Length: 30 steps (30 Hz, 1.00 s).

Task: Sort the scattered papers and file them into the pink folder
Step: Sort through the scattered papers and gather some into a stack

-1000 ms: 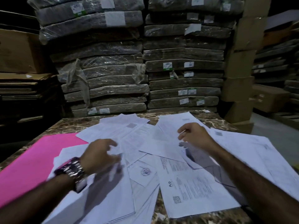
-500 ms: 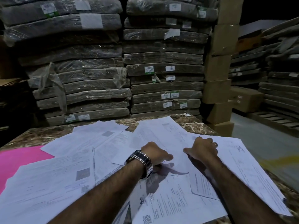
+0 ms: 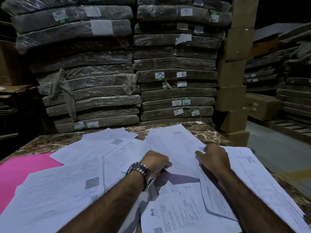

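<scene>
Now both hands nearer together than 1 s ago, pinching 1 sheet, pink folder left.

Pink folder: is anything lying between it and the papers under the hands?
Yes. Loose white sheets overlap the flat pink folder on its right edge, between it and the left hand and right hand.
</scene>
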Motion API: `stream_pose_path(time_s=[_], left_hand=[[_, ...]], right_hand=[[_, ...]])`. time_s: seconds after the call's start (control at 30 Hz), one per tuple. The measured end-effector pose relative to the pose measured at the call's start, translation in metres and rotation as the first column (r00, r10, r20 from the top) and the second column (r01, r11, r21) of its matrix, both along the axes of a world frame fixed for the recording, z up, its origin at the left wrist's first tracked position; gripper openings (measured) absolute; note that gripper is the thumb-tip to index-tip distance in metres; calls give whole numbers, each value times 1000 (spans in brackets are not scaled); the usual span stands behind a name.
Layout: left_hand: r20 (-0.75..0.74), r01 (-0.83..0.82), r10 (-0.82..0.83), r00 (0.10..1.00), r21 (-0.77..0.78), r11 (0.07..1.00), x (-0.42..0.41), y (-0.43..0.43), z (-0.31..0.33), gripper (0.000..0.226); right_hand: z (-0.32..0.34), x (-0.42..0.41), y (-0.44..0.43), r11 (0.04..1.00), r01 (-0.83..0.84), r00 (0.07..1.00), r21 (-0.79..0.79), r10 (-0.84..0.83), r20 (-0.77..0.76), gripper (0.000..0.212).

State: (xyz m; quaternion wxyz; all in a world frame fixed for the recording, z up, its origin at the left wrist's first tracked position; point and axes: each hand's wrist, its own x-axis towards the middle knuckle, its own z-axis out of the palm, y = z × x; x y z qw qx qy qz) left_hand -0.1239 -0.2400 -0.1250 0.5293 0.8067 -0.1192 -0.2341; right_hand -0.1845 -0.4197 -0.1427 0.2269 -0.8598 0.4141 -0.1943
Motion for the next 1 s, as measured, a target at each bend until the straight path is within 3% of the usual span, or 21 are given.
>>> stream_pose_path(time_s=[0.13,0.3,0.37,0.43,0.5,0.53,0.6,0.63,0.67,0.73,0.83,1.0], left_hand=[[-45,-74,71,996,-76,994,15,33,11,6],[-157,-163,136,978,-172,972,26,92,28,21],[-173,-177,138,975,-231,957,26,112,28,23],[-174,-180,134,976,-286,941,22,129,27,24],[-152,-162,119,981,-311,937,17,148,27,26],[-134,-149,112,985,-308,940,15,157,26,27],[-106,-128,101,989,-290,948,10,176,25,30],[-94,-125,103,990,-280,952,6,185,27,31],[-77,-120,102,992,-274,954,2,194,28,32],[-31,-116,112,993,-256,960,-6,212,28,33],[59,-110,123,991,-185,977,-17,246,25,39],[63,-195,205,977,-138,971,-40,304,21,46]], right_hand=[[-2,1,2,1000,-26,999,-9,25,-46,42],[-1,3,12,997,-65,998,-46,64,-15,35],[3,4,22,985,-169,982,-31,171,77,37],[10,3,41,942,-321,939,98,304,161,40],[22,0,64,813,-435,896,388,350,272,48],[27,-2,75,695,-470,881,544,329,340,50],[39,-5,93,480,-537,843,693,281,459,34],[42,-4,98,431,-563,827,706,300,476,22],[43,-2,103,403,-579,815,709,324,481,24],[43,3,114,368,-596,799,713,362,481,45],[44,7,140,390,-636,765,666,434,476,52],[35,5,189,411,-722,666,557,631,398,40]])
